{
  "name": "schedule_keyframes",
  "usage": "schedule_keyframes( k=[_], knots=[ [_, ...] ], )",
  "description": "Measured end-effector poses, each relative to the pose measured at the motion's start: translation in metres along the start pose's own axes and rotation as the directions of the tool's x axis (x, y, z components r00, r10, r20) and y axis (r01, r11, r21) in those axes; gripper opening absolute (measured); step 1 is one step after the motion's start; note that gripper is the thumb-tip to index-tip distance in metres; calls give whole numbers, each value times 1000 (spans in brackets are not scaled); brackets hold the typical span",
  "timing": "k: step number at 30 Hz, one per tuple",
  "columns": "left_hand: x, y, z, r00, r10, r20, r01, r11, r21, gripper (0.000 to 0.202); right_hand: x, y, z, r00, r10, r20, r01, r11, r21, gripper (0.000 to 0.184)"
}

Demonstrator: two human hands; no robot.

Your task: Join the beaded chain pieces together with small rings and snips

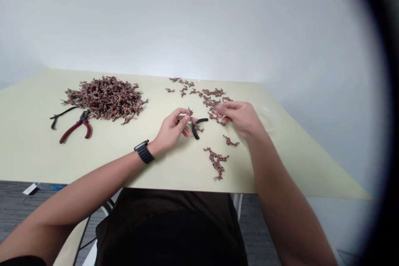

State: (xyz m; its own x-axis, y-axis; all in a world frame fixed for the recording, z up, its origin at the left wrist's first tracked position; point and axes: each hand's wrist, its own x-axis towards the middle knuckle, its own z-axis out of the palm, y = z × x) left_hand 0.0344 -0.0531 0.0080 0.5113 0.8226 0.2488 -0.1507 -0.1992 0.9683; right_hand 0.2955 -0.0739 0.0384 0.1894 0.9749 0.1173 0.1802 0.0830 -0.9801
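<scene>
My left hand [174, 129] pinches a small brown figurine [190, 111], animal-like with thin legs, between thumb and index finger. Just beyond its lower fingers are the black handles of a tool [195, 131]; its head is hidden, and I cannot tell whether the fingers touch it. Another brown piece [199, 128] shows between those handles. My right hand [240, 116] is closed at the edge of a loose group of the same figurines [212, 102], thumb and fingertips together. Whatever lies between those fingertips is too small or hidden to make out.
A large heap of brown figurines [107, 97] covers the table's left part. In front of it lie red-handled pliers [76, 129] and a black-handled tool [60, 115]. Nearer me are a single figurine [231, 141] and a small cluster [216, 162]. A wall [199, 20] stands behind the table [124, 166].
</scene>
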Motion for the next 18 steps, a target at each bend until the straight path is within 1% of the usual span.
schedule_keyframes(
  k=[3,5,6,8,11,16,18],
  knots=[
    [-5,8,4,993,110,-47,-104,988,117,37,-9,1,33,980,78,184,-94,992,82,33],
    [-7,11,5,990,141,-30,-133,974,184,37,-13,4,48,952,120,282,-161,979,126,34],
    [-7,11,6,990,142,-17,-136,971,197,37,-14,5,53,941,139,308,-191,971,146,35],
    [-8,12,6,990,139,-14,-134,972,195,37,-14,8,59,934,160,319,-227,956,185,36],
    [-7,12,8,989,144,-38,-136,977,163,37,-14,10,61,937,166,308,-244,941,234,38],
    [-6,11,10,996,91,-20,-91,996,8,37,-14,13,61,925,183,333,-292,903,315,43],
    [-6,11,11,997,77,-16,-77,997,-25,37,-15,12,62,917,189,351,-313,887,340,44]
  ],
)
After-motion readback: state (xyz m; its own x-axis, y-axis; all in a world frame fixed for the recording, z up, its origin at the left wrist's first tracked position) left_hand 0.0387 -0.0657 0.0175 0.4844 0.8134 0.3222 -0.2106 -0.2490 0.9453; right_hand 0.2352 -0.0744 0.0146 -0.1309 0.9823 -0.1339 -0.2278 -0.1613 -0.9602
